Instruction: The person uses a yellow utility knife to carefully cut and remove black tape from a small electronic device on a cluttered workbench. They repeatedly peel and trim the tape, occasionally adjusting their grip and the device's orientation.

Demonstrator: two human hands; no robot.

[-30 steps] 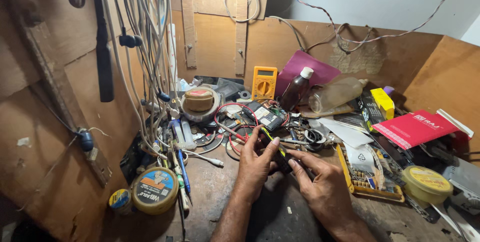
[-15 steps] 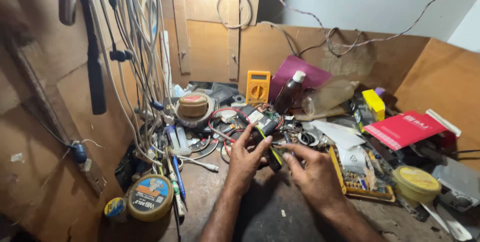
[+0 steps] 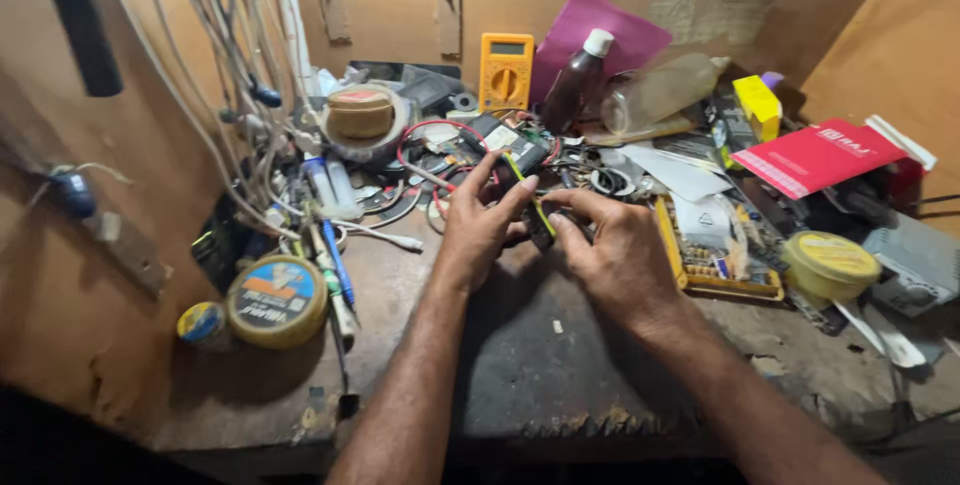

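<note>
Nearest the camera, two bare forearms are reaching in over the worn, dark counter (image 3: 560, 365), and both hands are meeting just above its middle. The left hand (image 3: 480, 225) is curling partway closed, thumb and fingers wrapping the near side of a small dark device (image 3: 538, 220) with a yellow-green strip along it; its forefinger is lifting free and pointing up. The right hand (image 3: 615, 250) is closing more tightly, its fingertips pinching the device's right edge from the other side, so both are gripping the same piece and holding it clear of the counter. By the look of it, this is a close handling step, the piece being steadied by one hand while the other is working at its edge; whatever comes after is likely calling for a firm hold from the left and fine fingertip control from the right, since the part is small and mostly hidden by the fingers.

To the left, a round yellow tin (image 3: 277, 300) is lying beside a blue pen (image 3: 337, 265). To the right, a yellow tray of small parts (image 3: 715, 270) is sitting near a yellow lidded tub (image 3: 828, 265). Farther back, a tangle of red wire (image 3: 430, 135), an orange multimeter (image 3: 506, 70), a dark bottle (image 3: 577, 85) and a red booklet (image 3: 815, 157) are crowding the wall.
</note>
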